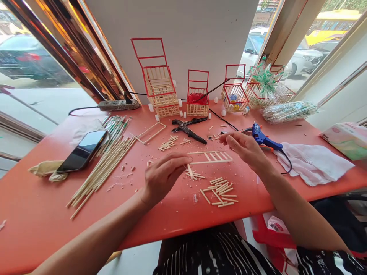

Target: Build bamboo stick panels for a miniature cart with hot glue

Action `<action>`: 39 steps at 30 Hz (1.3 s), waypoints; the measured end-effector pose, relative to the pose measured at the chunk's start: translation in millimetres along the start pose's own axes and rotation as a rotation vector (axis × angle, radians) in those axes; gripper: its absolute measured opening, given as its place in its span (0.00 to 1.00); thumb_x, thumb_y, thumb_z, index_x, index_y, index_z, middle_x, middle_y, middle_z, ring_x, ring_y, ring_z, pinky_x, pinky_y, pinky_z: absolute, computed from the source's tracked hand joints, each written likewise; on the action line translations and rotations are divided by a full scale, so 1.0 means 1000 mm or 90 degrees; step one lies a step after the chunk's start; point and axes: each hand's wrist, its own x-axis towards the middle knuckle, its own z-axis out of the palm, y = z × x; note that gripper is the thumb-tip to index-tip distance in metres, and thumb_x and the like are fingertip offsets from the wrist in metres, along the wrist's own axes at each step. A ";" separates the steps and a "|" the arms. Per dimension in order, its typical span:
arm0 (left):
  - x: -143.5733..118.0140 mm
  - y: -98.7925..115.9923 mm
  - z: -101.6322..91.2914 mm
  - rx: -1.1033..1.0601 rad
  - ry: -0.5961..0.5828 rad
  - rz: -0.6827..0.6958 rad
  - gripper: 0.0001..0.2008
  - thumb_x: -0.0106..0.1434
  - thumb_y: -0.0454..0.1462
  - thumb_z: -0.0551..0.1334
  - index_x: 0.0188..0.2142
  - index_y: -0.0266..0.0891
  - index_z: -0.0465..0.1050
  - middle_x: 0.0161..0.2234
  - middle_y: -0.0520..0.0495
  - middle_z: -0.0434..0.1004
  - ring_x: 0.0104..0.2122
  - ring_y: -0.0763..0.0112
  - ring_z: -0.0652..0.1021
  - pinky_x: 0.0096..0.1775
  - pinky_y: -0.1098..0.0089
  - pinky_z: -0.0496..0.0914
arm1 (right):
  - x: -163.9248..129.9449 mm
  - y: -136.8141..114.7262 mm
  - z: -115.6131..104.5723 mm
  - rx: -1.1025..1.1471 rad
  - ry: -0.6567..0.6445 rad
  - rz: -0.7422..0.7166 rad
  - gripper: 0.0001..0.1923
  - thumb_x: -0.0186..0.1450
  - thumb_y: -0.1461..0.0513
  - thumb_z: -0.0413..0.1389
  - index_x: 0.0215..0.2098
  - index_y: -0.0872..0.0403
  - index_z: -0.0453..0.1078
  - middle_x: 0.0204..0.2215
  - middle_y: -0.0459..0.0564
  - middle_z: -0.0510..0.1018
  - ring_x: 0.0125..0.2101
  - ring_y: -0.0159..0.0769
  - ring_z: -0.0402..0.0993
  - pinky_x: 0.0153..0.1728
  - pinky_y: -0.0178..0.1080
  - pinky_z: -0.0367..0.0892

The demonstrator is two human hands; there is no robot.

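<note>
My left hand (pixel 164 175) pinches the left end of a small ladder-like wooden frame (pixel 210 162), made of two long sticks with several short rungs toward its right end. Above and right of that frame hovers my right hand (pixel 243 149), thumb and fingers drawn together; whatever is between them is too small to make out. Below the frame lies a loose pile of short cut sticks (pixel 222 193). A blue glue gun (pixel 263 139) rests to the right of my right hand. Black-handled pliers (pixel 189 129) lie beyond both hands.
Long wooden sticks (pixel 103 172) and a phone (pixel 83 151) lie at left, near a plain stick rectangle (pixel 151 133). Several red-trimmed miniature carts (pixel 160 88) line the wall beside a power strip (pixel 119 104). A white cloth (pixel 318 162) and a tissue pack (pixel 345 139) are at right.
</note>
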 end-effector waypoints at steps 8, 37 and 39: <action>0.011 -0.010 0.009 -0.272 0.078 -0.453 0.07 0.63 0.39 0.71 0.29 0.41 0.81 0.19 0.52 0.78 0.20 0.73 0.76 0.27 0.72 0.72 | 0.004 -0.002 -0.042 -0.030 0.258 -0.044 0.26 0.67 0.37 0.61 0.40 0.49 0.79 0.41 0.52 0.83 0.40 0.41 0.79 0.40 0.41 0.73; 0.005 -0.028 0.020 -0.526 0.119 -0.620 0.20 0.53 0.49 0.78 0.29 0.35 0.78 0.26 0.49 0.80 0.21 0.78 0.75 0.27 0.75 0.69 | 0.015 -0.024 0.009 -0.445 -0.086 0.025 0.09 0.68 0.58 0.59 0.32 0.54 0.75 0.28 0.49 0.82 0.28 0.35 0.74 0.33 0.37 0.64; 0.004 -0.029 0.021 -0.535 0.115 -0.630 0.20 0.53 0.49 0.78 0.29 0.35 0.78 0.26 0.48 0.80 0.21 0.78 0.76 0.27 0.75 0.70 | 0.015 -0.028 0.028 -0.357 -0.053 -0.018 0.11 0.67 0.55 0.58 0.32 0.53 0.75 0.27 0.47 0.81 0.26 0.33 0.70 0.31 0.37 0.63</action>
